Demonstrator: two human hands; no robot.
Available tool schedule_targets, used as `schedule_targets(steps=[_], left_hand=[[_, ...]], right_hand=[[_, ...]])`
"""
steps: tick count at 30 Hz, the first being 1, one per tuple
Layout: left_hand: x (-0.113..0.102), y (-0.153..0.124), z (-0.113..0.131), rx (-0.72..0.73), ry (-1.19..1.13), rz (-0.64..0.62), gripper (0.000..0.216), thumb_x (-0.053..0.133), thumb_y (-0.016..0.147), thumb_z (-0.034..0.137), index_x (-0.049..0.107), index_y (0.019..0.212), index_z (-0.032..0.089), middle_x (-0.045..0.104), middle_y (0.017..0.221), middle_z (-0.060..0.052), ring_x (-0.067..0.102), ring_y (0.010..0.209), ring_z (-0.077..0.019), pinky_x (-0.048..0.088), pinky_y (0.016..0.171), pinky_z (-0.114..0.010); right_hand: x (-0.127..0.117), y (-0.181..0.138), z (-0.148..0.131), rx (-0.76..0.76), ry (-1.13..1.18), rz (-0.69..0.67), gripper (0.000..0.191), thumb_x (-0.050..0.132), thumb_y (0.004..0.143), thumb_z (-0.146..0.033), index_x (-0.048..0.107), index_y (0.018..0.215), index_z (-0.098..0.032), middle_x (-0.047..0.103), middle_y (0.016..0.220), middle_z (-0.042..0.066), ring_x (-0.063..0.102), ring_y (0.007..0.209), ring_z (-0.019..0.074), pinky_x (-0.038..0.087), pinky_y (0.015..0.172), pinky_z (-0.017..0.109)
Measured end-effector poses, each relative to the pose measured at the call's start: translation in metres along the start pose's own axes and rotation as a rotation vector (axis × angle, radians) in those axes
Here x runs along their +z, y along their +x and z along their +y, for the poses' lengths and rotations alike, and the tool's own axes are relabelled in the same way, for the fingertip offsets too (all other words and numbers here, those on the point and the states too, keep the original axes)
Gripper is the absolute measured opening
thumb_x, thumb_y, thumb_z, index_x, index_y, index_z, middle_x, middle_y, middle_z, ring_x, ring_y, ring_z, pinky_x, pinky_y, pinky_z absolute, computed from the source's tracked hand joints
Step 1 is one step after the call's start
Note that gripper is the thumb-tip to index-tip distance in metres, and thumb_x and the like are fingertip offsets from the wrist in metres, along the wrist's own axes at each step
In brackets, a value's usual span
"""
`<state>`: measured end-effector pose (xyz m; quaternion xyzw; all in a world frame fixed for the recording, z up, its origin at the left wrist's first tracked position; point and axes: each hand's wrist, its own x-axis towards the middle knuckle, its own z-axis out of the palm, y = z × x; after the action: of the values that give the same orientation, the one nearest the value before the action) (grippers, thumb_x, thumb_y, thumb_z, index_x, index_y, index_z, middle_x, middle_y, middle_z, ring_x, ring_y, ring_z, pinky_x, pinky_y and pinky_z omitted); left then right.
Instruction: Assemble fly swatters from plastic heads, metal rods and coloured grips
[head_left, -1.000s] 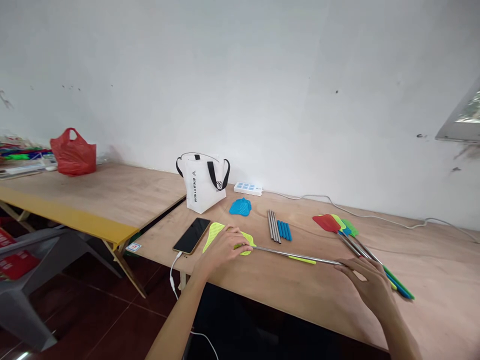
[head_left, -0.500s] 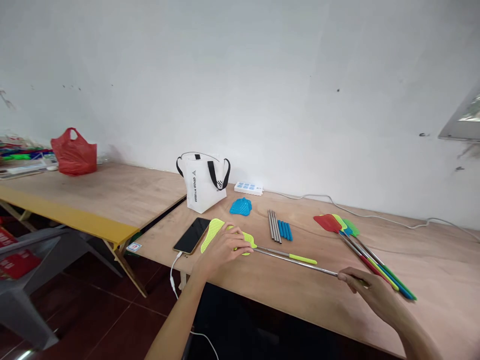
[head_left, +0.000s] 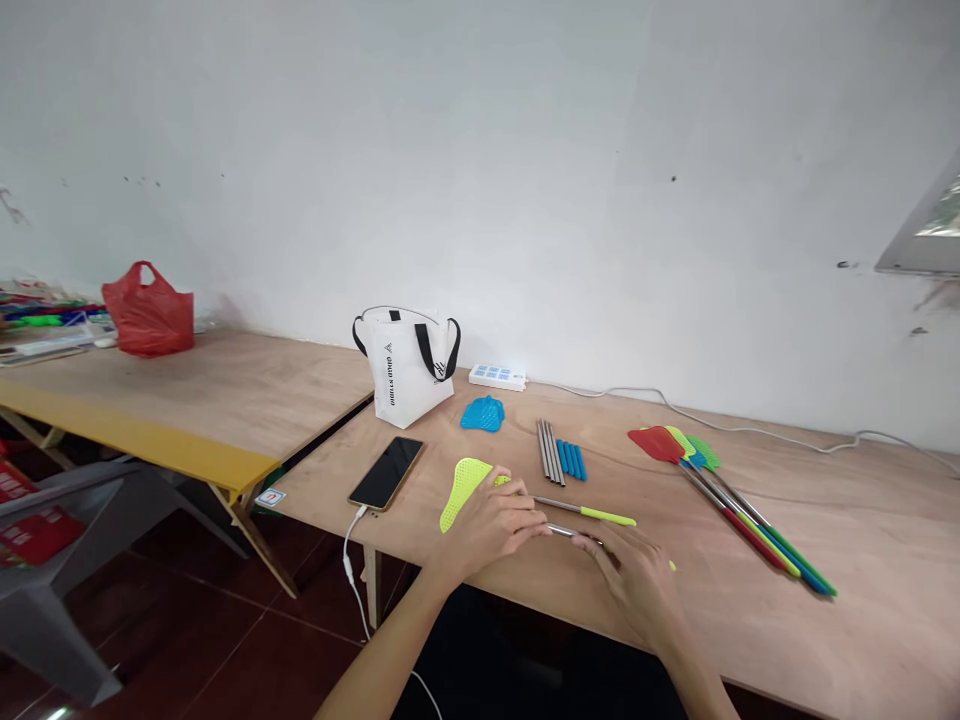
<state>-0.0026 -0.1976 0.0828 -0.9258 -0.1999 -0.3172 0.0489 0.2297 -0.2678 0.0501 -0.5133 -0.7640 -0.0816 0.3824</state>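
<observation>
My left hand (head_left: 499, 525) is closed on the metal rod of a yellow-green fly swatter (head_left: 463, 490), just behind its perforated head. My right hand (head_left: 637, 575) grips the same swatter farther along, and a bit of yellow handle shows past its fingers. Only a short stretch of rod is visible between the two hands. Just beyond them lies a rod with a yellow handle (head_left: 607, 516), its other end hidden behind my left hand. Farther back are several loose metal tubes (head_left: 550, 452), several blue handle grips (head_left: 571, 460) and blue swatter heads (head_left: 482, 413).
Assembled swatters in red, yellow, blue and green (head_left: 739, 510) lie together on the right. A phone (head_left: 386, 474) with a white cable is on the left. Behind stand a white bag (head_left: 412, 375) and a power strip (head_left: 498, 377). A red plastic bag (head_left: 150, 312) sits on the neighbouring table.
My right hand has moved left, close to my left hand, and the swatter's visible rod is much shorter. My left hand has shifted slightly right with the swatter head.
</observation>
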Motion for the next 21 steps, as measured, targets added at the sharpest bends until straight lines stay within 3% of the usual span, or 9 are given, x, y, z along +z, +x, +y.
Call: schedule_targets(steps=[6,14,21], left_hand=[[-0.001,0.001,-0.001,-0.032,-0.030,-0.032,0.030,0.053,0.104,0.041,0.073,0.091,0.022,0.069,0.075,0.002,0.056,0.081,-0.0146,0.035,0.092,-0.035],[-0.009,-0.001,-0.002,-0.100,-0.105,-0.063,0.028,0.060,0.100,0.044,0.074,0.089,0.022,0.067,0.073,0.001,0.058,0.082,-0.0159,0.036,0.094,-0.036],[-0.018,0.001,0.002,-0.135,-0.053,0.008,0.018,0.067,0.095,0.042,0.075,0.093,0.026,0.069,0.106,-0.002,0.059,0.108,-0.0201,0.028,0.113,-0.045]], right_hand=[[-0.011,0.001,0.004,-0.001,0.023,-0.086,0.029,0.046,0.104,-0.039,0.072,0.095,-0.028,0.077,0.089,0.002,0.071,0.075,0.0191,0.052,0.068,0.029],[-0.011,0.001,0.003,-0.058,0.014,-0.101,0.024,0.046,0.104,-0.036,0.068,0.109,-0.028,0.075,0.092,0.003,0.070,0.086,0.0207,0.052,0.078,0.033],[-0.014,0.000,0.005,-0.020,-0.013,-0.065,0.029,0.045,0.104,-0.040,0.067,0.093,-0.026,0.074,0.084,0.003,0.068,0.078,0.0202,0.049,0.073,0.032]])
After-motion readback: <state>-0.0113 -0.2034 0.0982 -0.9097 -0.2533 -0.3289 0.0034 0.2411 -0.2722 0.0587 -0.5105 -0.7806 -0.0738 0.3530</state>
